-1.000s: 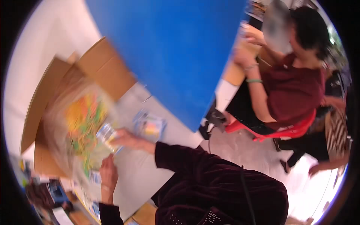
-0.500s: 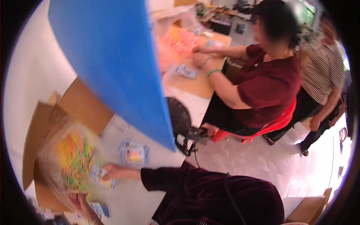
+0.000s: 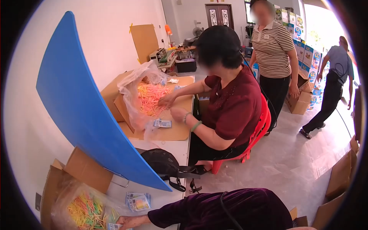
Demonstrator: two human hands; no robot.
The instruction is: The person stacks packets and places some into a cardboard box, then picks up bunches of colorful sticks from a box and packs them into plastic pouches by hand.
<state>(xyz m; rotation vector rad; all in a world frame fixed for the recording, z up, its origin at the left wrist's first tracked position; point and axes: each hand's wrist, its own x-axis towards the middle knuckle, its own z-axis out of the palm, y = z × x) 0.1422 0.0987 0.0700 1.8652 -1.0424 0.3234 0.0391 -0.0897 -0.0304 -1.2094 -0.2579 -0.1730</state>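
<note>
My right hand (image 3: 131, 221), in a dark purple velvet sleeve, is at the bottom edge of the view. Its fingers are closed on a small blue-and-white packet (image 3: 114, 226), partly cut off by the frame. Just left of it, a clear plastic bag (image 3: 63, 197) in a cardboard box (image 3: 49, 199) holds many thin yellow, green and orange sticks (image 3: 87, 210). Several more blue-and-white packets (image 3: 138, 202) lie on the white table (image 3: 165, 197) above my right hand. My left hand is out of view.
A blue panel (image 3: 88, 96) stands across the table, beside a black bag (image 3: 161, 163). Beyond it, a seated co-worker (image 3: 237, 107) handles pink and orange sticks (image 3: 151, 97). Two people stand behind, near stacked cartons (image 3: 306, 57). Cardboard boxes (image 3: 339, 184) stand at right.
The view has tilted up, bringing more of the room in. My left hand has left the frame at the bottom. My right hand still holds the packet, lower in view.
</note>
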